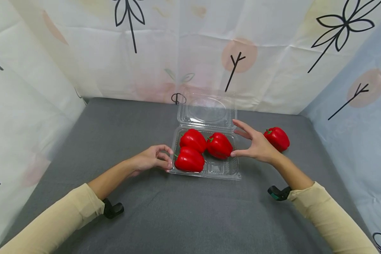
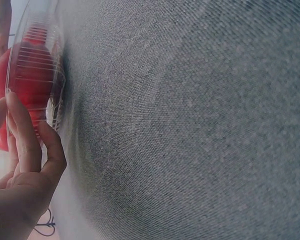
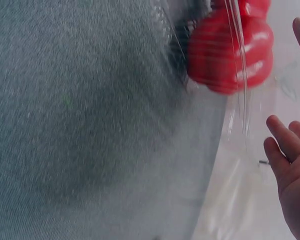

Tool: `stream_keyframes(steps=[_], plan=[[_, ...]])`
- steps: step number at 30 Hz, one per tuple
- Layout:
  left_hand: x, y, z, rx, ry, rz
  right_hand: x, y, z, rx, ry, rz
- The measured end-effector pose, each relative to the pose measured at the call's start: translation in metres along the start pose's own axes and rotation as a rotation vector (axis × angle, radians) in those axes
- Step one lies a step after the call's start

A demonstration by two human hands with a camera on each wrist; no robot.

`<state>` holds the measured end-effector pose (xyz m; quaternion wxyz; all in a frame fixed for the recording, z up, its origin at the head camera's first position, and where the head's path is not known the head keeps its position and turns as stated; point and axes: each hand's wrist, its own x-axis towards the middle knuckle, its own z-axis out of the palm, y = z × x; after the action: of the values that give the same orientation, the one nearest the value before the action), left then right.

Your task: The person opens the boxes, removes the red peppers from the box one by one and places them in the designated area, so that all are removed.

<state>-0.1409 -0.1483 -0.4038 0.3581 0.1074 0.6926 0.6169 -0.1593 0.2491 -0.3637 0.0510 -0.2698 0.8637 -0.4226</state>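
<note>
A clear plastic clamshell container [image 1: 220,168] lies with its lid [image 1: 207,110] folded back toward the wall. Three red bell peppers sit in its tray: one at the back left [image 1: 193,139], one at the front left [image 1: 189,160] and one at the back right [image 1: 220,146]. My left hand [image 1: 153,159] pinches the tray's left rim, thumb and fingers on the plastic [image 2: 37,85]. At the tray's right side, my right hand [image 1: 256,145] has its fingers spread, beside the back-right pepper; the right wrist view shows a gap between fingertips and pepper [image 3: 230,52].
Outside the container, another red bell pepper [image 1: 277,138] lies to the right, behind my right wrist. A grey cloth [image 1: 190,215] covers the table. Patterned fabric [image 1: 270,70] hangs along the back and both sides.
</note>
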Motion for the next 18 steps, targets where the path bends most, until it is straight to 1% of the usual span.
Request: stream_keyframes(steps=[5,10,18], plan=[[0.0,0.001,0.001,-0.003,0.004,-0.008,0.006,-0.002,0.008,-0.008,-0.042,0.018],[0.0,0.002,0.001,-0.003,0.009,-0.014,0.012,-0.002,0.015,-0.019,-0.066,0.022],[0.001,0.002,0.001,-0.01,0.01,-0.024,0.017,-0.003,0.022,-0.05,-0.068,0.012]])
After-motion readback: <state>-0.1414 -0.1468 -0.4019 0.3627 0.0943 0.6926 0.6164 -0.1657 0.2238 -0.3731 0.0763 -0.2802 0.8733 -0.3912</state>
